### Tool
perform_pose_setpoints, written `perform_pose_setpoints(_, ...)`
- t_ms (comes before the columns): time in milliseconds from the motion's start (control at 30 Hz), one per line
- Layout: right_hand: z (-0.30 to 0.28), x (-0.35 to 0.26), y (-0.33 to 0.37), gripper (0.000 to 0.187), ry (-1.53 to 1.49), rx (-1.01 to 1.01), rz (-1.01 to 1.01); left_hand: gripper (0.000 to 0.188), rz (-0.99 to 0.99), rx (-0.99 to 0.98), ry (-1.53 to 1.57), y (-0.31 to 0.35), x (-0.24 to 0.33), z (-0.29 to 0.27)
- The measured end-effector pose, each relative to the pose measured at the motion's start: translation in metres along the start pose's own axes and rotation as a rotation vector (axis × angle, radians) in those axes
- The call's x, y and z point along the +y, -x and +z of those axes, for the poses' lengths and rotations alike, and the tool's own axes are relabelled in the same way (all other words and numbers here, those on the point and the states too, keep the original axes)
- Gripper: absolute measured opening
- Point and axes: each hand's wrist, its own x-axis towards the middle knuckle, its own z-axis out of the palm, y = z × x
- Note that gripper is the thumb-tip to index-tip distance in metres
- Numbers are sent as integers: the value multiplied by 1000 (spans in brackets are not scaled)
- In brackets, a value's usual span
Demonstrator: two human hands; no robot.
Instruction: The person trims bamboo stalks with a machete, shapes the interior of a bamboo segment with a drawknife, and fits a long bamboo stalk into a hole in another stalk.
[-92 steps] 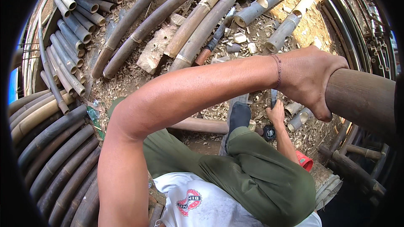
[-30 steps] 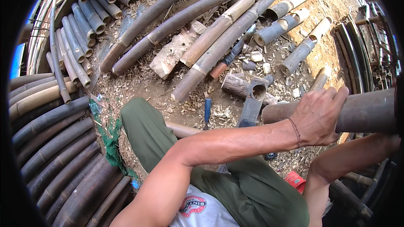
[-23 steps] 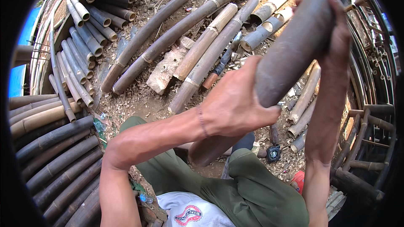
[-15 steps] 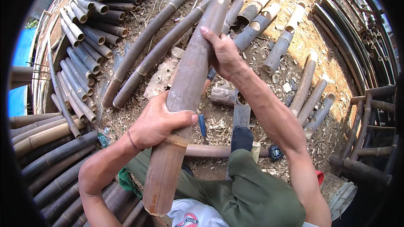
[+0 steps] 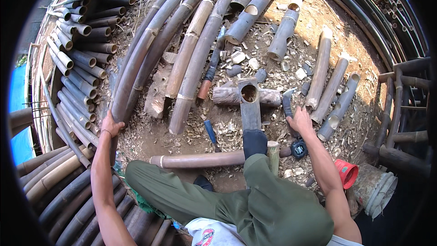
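At the left, my left hand [image 5: 111, 125] is closed round the near end of a long dark bamboo pole [image 5: 148, 54]. My right hand [image 5: 300, 120] reaches to a curved knife [image 5: 287, 102] on the ground; its thumb touches the handle and its fingers look apart. Between my hands, a bamboo piece with a cut opening [image 5: 250, 109] leans on a short log [image 5: 223, 95]. A dark-covered foot [image 5: 255, 142] rests over its near end. A thick bamboo pole [image 5: 207, 54] lies ahead, beside a shorter bamboo length [image 5: 189, 50].
A blue-handled tool [image 5: 210, 132], an orange-ended tool [image 5: 205, 89] and a round black thing [image 5: 299, 149] lie among wood chips. A bamboo length [image 5: 205, 160] crosses before my legs. Bamboo stacks [image 5: 86, 89] line the left; a red container [image 5: 347, 173] and bucket [image 5: 373, 193] stand right.
Both hands have let go of the thick bamboo pole, which now lies on the ground ahead. My left hand has moved left to another pole, my right hand down and right to the curved knife.
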Motion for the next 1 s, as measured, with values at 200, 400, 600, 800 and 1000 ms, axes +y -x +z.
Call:
perform_pose_setpoints(200, 56, 25, 6, 74, -131, 99, -146, 56, -179, 291, -218, -10, 50, 26)
perform_pose_setpoints(400, 2, 27, 16, 76, -186, -3, -67, 43, 507, -123, 421, 81, 260, 12)
perform_pose_setpoints(600, -99, 6, 34, 66, -387, -343, -167, 60, 502, -1273, 1043, 187, 395, 42)
perform_pose_setpoints(800, -135, -44, 15, 60, -139, -448, -505, 93, 286, -1330, 1680, 210, 464, 94)
perform_pose_setpoints(1000, -143, -96, -26, 52, 338, -527, -813, 73, -413, -1247, 2125, 192, 504, 85)
